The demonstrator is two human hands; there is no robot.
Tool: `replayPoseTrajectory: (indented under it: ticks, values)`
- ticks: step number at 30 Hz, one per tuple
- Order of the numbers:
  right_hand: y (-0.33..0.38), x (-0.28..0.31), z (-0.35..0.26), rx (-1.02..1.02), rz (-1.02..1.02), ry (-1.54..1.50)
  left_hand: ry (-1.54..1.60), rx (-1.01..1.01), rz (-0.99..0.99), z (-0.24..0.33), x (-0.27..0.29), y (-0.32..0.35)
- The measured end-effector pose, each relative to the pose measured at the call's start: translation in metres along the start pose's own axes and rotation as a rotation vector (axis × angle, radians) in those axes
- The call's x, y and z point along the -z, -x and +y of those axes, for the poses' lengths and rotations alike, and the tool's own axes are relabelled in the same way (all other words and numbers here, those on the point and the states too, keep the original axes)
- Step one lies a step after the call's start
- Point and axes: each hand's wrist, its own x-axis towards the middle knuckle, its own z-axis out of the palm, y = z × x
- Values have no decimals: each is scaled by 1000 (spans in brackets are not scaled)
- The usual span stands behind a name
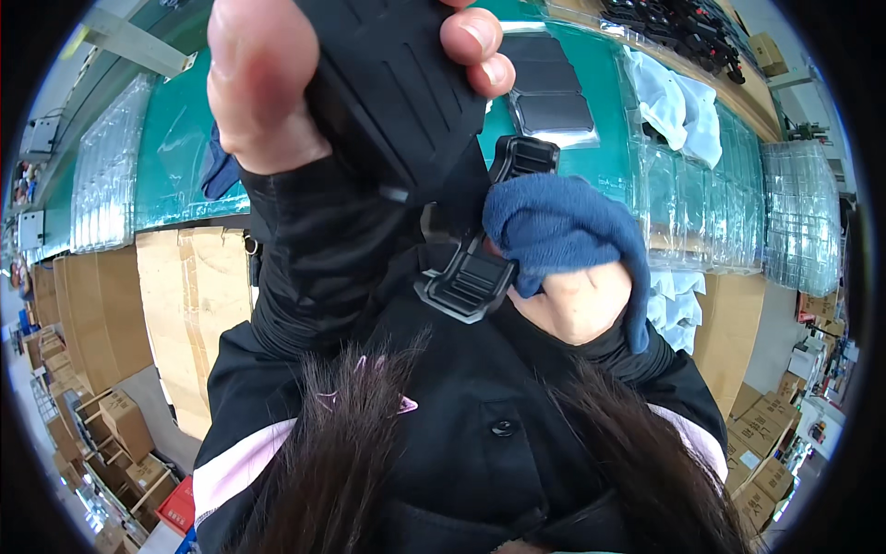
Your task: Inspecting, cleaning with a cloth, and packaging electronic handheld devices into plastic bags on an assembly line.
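Note:
My left hand (265,88) is raised close to the camera, closed around a black plastic part (392,92) with moulded ridges. Its thumb lies on one side and its fingertips on the other. Two ribbed black clips, one upper (528,157) and one lower (471,282), stick out beside the part; how they join it is hard to make out. A blue cloth (568,222) is bunched over my right hand (581,300), against the clips. The cloth covers most of the right fingers, which appear curled into it.
Black flat panels (551,83) lie on the green table (609,102). Clear plastic trays (706,203) are stacked to the right, with pale blue cloths (674,97) on them; more trays (106,166) stand left. Black parts (678,32) sit at far right. Cardboard boxes (194,314) stand below the table.

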Motion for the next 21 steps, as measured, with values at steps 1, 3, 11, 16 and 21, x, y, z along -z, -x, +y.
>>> replayPoseTrajectory:
  ticks: [1,3,11,16,21]
  values:
    - [0,2,0,-29,-27,-23,-10,-13,14,-1,-3,0]
    - [0,4,0,-61,-56,-44,-44,-51,41,-5,-8,1]
    - [11,-11,5,-361,-120,-849,-122,-10,30,-2,13,7]
    - [16,-12,10,-261,-102,-282,-62,-41,214,-5,6,9]
    - [5,0,-2,-325,-18,-278,32,-10,75,-3,27,8]
